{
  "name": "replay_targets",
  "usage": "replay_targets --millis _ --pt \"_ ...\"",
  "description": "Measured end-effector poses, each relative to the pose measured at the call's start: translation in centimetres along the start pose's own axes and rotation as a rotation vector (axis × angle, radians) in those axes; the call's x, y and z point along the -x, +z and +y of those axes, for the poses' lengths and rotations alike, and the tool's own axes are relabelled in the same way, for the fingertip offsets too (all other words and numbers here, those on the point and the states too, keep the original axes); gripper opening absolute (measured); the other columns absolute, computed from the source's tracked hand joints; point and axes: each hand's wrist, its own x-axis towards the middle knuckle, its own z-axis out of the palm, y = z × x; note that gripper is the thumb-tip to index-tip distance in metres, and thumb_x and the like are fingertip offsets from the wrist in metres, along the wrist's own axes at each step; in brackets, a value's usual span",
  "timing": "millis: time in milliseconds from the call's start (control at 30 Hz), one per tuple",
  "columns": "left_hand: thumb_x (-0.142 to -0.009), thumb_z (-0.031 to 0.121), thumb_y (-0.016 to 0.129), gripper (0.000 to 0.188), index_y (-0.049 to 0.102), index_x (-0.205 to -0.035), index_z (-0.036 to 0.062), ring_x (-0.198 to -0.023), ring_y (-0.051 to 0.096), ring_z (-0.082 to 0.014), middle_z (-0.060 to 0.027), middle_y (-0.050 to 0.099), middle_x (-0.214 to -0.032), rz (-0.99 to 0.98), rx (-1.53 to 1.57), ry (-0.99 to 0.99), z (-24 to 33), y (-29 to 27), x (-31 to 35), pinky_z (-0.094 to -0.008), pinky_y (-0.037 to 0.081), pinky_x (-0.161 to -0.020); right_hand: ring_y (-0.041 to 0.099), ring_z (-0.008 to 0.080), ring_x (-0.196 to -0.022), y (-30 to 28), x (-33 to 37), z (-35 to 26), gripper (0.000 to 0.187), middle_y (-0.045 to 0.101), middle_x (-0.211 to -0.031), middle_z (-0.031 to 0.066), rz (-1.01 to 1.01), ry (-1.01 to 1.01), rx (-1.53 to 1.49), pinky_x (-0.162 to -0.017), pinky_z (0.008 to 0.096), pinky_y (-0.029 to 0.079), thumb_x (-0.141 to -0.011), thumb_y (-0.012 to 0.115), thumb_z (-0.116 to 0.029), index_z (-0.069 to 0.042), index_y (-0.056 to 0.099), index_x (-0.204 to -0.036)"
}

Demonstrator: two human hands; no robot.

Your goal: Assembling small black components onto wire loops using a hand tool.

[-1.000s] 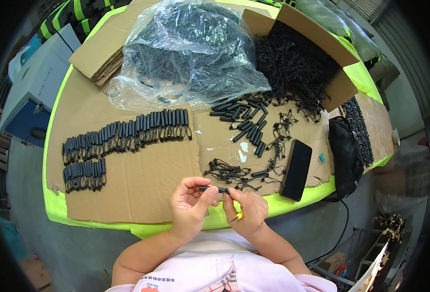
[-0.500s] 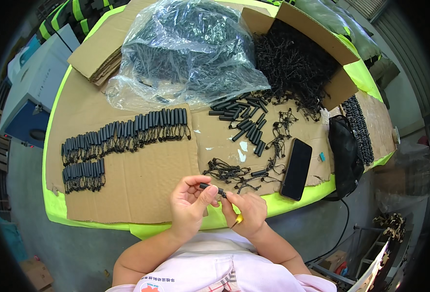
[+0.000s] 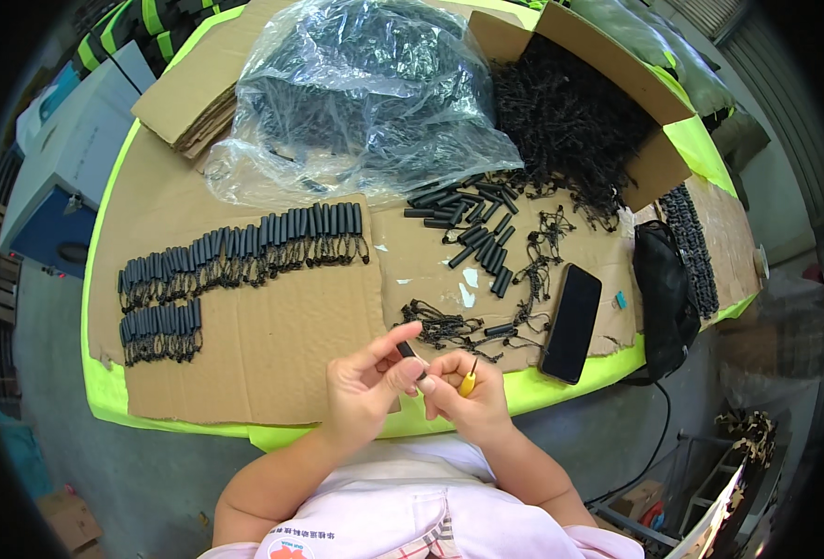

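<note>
My left hand pinches a short black tube between thumb and fingers, above the table's near edge. Close against it, my right hand has its thumb and finger at the tube's lower end. A small yellow-handled tool with a thin metal tip is tucked in the right hand, tip upward. Whether a cord runs through the tube is hidden by the fingers. Just beyond the hands lie knotted black cord loops and a loose tube. More black tubes are heaped farther back.
Rows of tubes with cord loops lie on cardboard at left. A clear plastic bag and a carton of black cords stand at the back. A phone and black pouch are at right.
The yellow tool has swung from pointing down to tip up in my right hand. My left index finger has lifted, and the tube is tilted more steeply.
</note>
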Motion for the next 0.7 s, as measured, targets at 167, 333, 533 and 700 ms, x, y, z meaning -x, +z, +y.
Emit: replay_targets --millis 167,333,533,700 --pt "-0.084 0.009 0.060 0.032 0.048 -0.113 0.0039 -0.058 0.050 -0.0060 -0.0038 0.059 -0.078 0.128 0.494 -0.273 0.6 -0.1 -0.8 -0.0184 0.043 -0.053 0.054 0.0139 -0.055 1.1 0.3 -0.8 0.039 0.054 -0.072 0.0075 0.082 -0.551 0.917 -0.049 0.0272 0.044 -0.078 0.063 -0.006 -0.004 0.050 -0.114" --pt "-0.083 0.008 0.061 0.028 0.047 -0.107 0.0076 -0.057 0.051 -0.0049 -0.0039 0.058 -0.075 0.221 0.488 -0.237 0.5 -0.4 -0.8 -0.0183 0.043 -0.048 0.053 0.0197 -0.055 0.6 0.1 0.1 0.050 0.053 -0.073 0.0052 0.135 -0.800 1.288 -0.046 0.0297 0.044 -0.070 0.064 -0.003 -0.006 0.052 -0.119" --pt "-0.080 0.002 0.063 0.028 0.047 -0.102 0.0076 -0.058 0.052 -0.0076 -0.0058 0.057 -0.076 0.328 0.305 0.009 -0.9 0.1 -0.1 -0.0191 0.044 -0.049 0.052 0.0207 -0.053 1.3 0.3 0.4 0.049 0.052 -0.071 0.0059 0.198 -0.792 1.354 -0.045 0.0300 0.044 -0.067 0.063 0.004 -0.005 0.055 -0.115" --pt "-0.079 -0.003 0.062 0.026 0.046 -0.098 0.0061 -0.065 0.052 -0.0065 -0.0024 0.054 -0.079 0.287 0.018 0.239 -1.5 0.4 0.8 -0.0193 0.045 -0.057 0.052 0.0226 -0.052 1.8 -0.2 1.1 0.050 0.051 -0.070 0.0093 0.154 -0.789 1.262 -0.044 0.0324 0.043 -0.069 0.063 0.001 -0.001 0.050 -0.118"
